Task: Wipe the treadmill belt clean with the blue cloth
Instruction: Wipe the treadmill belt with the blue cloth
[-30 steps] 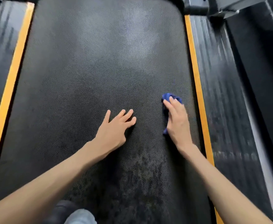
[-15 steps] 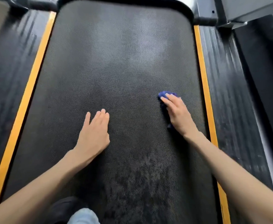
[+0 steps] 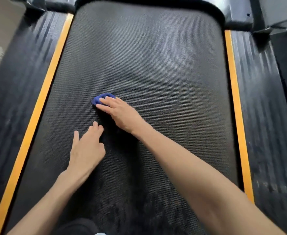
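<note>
The dark textured treadmill belt (image 3: 156,68) fills the middle of the head view. A small bunched blue cloth (image 3: 100,98) lies on the belt left of centre, mostly hidden under my right hand (image 3: 120,114), which presses it down with straight fingers. Only the cloth's far left edge shows past the fingertips. My left hand (image 3: 86,150) rests flat on the belt just below and left of the right hand, fingers straight, holding nothing.
Orange strips (image 3: 42,92) (image 3: 236,106) border the belt on both sides, with ribbed black side rails (image 3: 17,85) (image 3: 265,106) outside them. The grey motor cover and frame (image 3: 241,12) stand at the far end. Darker smudged marks (image 3: 136,206) cover the near belt.
My right hand has slid the blue cloth leftward across the belt, from near the right orange strip to left of centre. My left hand stays flat on the belt, now close below the right hand.
</note>
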### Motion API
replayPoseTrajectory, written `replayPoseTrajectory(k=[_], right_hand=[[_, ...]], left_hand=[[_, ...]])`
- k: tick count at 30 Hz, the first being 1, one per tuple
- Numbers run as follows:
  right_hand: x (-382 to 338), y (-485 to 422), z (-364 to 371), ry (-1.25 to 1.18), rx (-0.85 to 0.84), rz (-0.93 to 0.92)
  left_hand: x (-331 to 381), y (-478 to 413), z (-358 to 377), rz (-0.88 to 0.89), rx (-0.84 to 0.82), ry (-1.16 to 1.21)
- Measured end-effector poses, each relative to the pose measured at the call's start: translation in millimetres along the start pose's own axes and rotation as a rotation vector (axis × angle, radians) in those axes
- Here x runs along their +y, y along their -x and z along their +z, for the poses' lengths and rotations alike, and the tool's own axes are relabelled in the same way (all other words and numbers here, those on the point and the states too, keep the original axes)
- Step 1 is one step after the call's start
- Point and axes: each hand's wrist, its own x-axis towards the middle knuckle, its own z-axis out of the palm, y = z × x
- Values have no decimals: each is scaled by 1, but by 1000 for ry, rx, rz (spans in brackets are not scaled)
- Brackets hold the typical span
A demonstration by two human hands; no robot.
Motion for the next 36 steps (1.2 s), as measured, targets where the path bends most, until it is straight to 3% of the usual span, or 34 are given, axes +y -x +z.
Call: replayPoseTrajectory(k=[2, 6, 9, 11, 13, 14, 16, 17, 18, 20, 24, 28, 29, 32, 36], right_hand=[[39, 19, -20, -7, 174, 123], [124, 87, -75, 80, 397, 782], [118, 75, -85, 70, 474, 1050], [70, 50, -59, 89, 437, 923], [6, 34, -19, 95, 352, 558], [-28, 35, 2, 67, 265, 357], [-86, 54, 20, 23, -67, 57], [-99, 68, 21, 32, -206, -25], [-98, 83, 17, 52, -240, -67], [-71, 115, -3, 76, -119, 20], [29, 188, -51, 107, 100, 535], [59, 182, -64, 98, 451, 955], [47, 167, -52, 128, 524, 978], [-37, 121, 2, 148, 518, 656], [-178, 108, 73, 11, 139, 242]], left_hand=[[-6, 2, -1, 33, -21, 51], [-28, 11, -5, 50, -89, 181], [-53, 34, -5, -29, -29, 250], [-63, 47, -3, -66, -14, 288], [-65, 55, -4, -93, 6, 305], [-65, 59, -4, -105, 7, 301], [-63, 70, -2, -132, 4, 302], [-63, 76, -2, -155, 2, 311], [-64, 82, -1, -177, -8, 315], [-65, 96, 1, -211, -47, 302], [-58, 124, 14, -264, -106, 332], [-85, 133, 40, -119, 2, 272], [-94, 135, 47, -77, 37, 253], [-100, 136, 54, -71, 112, 290], [-85, 128, 45, -241, 108, 272]])
